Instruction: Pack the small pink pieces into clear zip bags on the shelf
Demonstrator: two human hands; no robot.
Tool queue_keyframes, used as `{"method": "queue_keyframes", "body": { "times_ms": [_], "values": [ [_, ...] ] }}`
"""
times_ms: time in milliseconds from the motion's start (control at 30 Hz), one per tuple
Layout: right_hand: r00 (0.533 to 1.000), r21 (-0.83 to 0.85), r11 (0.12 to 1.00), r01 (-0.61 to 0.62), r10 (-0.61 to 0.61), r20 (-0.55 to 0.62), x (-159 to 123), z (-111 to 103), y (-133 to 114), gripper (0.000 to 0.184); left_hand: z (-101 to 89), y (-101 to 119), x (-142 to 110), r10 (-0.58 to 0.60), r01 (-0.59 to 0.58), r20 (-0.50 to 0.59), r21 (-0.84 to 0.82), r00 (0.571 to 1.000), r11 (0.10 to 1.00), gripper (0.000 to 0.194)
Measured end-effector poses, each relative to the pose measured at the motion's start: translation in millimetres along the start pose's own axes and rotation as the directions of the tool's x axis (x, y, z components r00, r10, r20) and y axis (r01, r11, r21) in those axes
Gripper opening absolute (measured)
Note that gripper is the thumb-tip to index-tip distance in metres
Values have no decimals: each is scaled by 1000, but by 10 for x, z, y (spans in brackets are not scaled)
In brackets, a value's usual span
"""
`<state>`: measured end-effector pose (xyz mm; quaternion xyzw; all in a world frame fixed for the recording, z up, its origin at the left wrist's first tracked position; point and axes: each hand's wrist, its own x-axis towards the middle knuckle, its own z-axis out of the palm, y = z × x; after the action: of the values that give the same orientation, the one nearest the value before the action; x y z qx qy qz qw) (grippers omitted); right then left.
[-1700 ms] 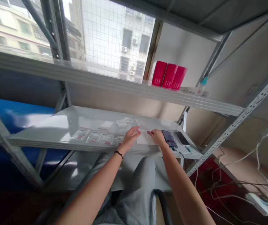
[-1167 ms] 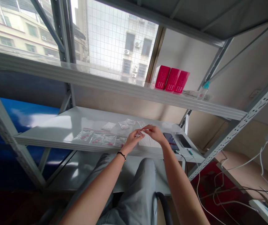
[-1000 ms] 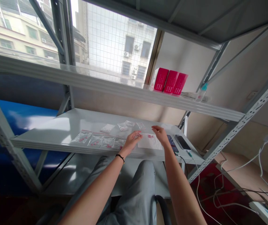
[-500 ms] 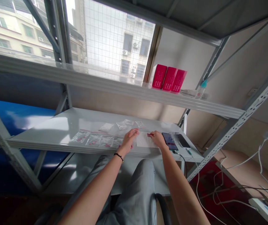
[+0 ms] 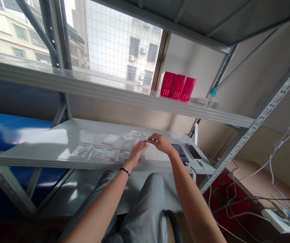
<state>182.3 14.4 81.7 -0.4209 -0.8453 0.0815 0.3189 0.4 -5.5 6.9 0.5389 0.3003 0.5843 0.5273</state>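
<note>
My left hand (image 5: 137, 154) and my right hand (image 5: 161, 143) meet above the white shelf board (image 5: 46, 143), their fingertips close together. Both pinch a small clear plastic bag (image 5: 145, 143), which is hard to make out. Beneath them lies a sheet of white paper (image 5: 156, 154). Left of my left hand runs a row of clear bags holding small red pieces (image 5: 96, 154). Several more clear bags (image 5: 129, 136) lie behind that row, and a whitish bag (image 5: 111, 139) sits at their left.
A dark phone (image 5: 179, 153) and a second phone (image 5: 194, 152) lie right of my right hand, with a cable trailing over the shelf edge. Three red boxes (image 5: 177, 87) stand on the shelf above. Metal uprights frame the shelf; my grey-trousered legs lie below.
My hands have lifted off the paper and come together, the right hand moving left toward the left one. The whole view has shifted slightly with my head.
</note>
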Motion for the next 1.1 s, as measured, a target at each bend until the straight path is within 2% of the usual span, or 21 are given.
{"method": "queue_keyframes", "body": {
  "times_ms": [67, 100, 267, 367, 467, 533, 600, 700, 800, 900, 1000, 1100],
  "values": [
    [991, 69, 990, 126, -128, 30, 43, -4, -120, 24, 1, -9, -2, 24, -24, 2, -13, 1000, 1000, 49],
    [988, 91, 984, 151, -154, 29, 47, -1, -148, 26, -1, -19, -1, 31, -31, -3, -19, 1000, 999, 49],
    [987, 61, 986, 154, -156, 40, -43, 65, -99, 25, -17, -76, 5, 71, -73, -30, -51, 997, 996, 51],
    [993, 66, 991, 115, -115, -1, -113, 92, -102, 15, -4, -41, 19, 108, -109, -25, -36, 994, 993, 51],
    [998, 124, 991, 60, -56, -32, -227, 52, -225, 16, -1, 89, 29, 172, -170, -46, 39, 984, 985, 41],
    [998, 153, 988, 18, -9, -60, -374, 30, -377, 19, -30, 221, -17, 254, -246, -36, 160, 966, 956, 29],
    [992, 193, 981, -33, 56, -115, -593, 81, -573, 21, -100, 362, -161, 326, -328, 60, 312, 943, 891, 22],
    [964, 371, 920, -123, 200, -177, -1011, 391, -890, 22, -295, 514, -610, 328, -392, 215, 471, 920, 790, 24],
    [908, 640, 726, -254, 406, -100, -1408, 943, -1150, 34, -569, 517, -1227, 265, -343, 218, 561, 939, 754, 24],
    [876, 713, 610, -347, 483, 13, -1676, 1534, -1332, 44, -873, 399, -1763, 182, -249, 170, 627, 968, 738, 26],
    [855, 697, 599, -395, 518, 39, -1819, 1962, -1443, 51, -1145, 254, -2042, 117, -198, 165, 650, 979, 734, 28],
    [843, 668, 606, -432, 535, 59, -1892, 2162, -1474, 52, -1309, 139, -2084, 28, -165, 215, 653, 976, 739, 27]
  ]
}}
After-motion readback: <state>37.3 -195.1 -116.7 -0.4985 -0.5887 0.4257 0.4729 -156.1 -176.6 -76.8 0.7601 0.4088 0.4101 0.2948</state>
